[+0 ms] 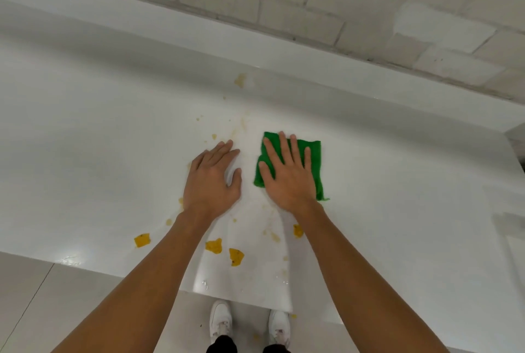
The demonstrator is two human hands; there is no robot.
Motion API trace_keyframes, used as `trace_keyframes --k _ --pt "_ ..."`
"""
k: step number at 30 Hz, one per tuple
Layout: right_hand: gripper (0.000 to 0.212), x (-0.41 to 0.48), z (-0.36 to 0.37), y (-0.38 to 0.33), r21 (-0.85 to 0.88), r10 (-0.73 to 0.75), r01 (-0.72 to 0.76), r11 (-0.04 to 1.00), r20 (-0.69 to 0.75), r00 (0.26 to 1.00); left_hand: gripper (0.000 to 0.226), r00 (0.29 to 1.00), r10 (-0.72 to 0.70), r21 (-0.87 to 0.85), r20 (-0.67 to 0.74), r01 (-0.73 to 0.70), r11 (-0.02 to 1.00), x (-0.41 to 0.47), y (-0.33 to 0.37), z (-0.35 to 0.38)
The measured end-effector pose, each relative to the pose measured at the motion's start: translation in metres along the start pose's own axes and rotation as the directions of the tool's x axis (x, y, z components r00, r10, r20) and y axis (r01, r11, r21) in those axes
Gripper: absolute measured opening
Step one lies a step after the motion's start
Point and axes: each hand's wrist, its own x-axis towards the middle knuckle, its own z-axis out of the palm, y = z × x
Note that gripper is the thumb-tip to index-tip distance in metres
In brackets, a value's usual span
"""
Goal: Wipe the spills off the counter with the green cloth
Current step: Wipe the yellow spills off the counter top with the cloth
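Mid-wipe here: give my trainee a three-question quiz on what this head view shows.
1. True or false: the right hand lies flat on the square green cloth.
2. What does the left hand rest on: A) the green cloth, B) the bare white counter, C) a sponge?
3. Where do the largest yellow-orange spill patches lie relative to the hands?

Key:
1. True; fingers spread, palm down.
2. B.
3. Nearer the person, toward the counter's front edge, beside and between the forearms; fainter smears lie beyond the hands.
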Motion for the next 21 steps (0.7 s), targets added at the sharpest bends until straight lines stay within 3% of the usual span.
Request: trace_keyframes --k 4,7,10,12,14,18,21 --pt "0.063 -0.032 0.001 0.031 -0.025 -0.247 0.246 0.969 -0.022 0.969 0.052 1.000 0.007 0.002 -0.021 -0.007 1.000 0.000 -0.002 0.001" --pt "0.065 -0.020 -0.008 0.054 -0.029 -0.087 0.086 0.996 -0.005 0.996 0.053 1.000 0.012 0.014 -0.021 -0.011 1.000 0.000 -0.002 0.003" --pt "0.067 0.006 -0.008 0.031 -0.001 0.096 -0.096 0.995 0.019 0.995 0.053 1.000 0.013 0.023 -0.023 -0.012 1.000 0.000 -0.002 0.002" --pt "0.067 0.008 -0.004 0.007 0.006 0.066 -0.066 0.998 0.026 0.997 0.053 1.000 0.011 0.028 -0.029 -0.010 1.000 0.000 -0.002 0.003" --pt "0.067 -0.008 0.002 -0.008 -0.001 -0.057 0.057 0.998 0.010 0.998 0.053 0.999 0.010 0.023 -0.031 -0.009 1.000 0.000 -0.002 0.003" --pt "0.063 -0.044 0.005 0.014 -0.022 -0.258 0.258 0.966 -0.031 0.966 0.053 0.999 0.017 0.024 -0.029 -0.017 1.000 -0.003 -0.003 0.002" --pt "0.065 -0.038 -0.002 0.047 -0.040 -0.171 0.170 0.985 -0.014 0.985 0.054 1.000 0.007 0.026 -0.017 -0.007 1.000 -0.003 -0.002 0.000"
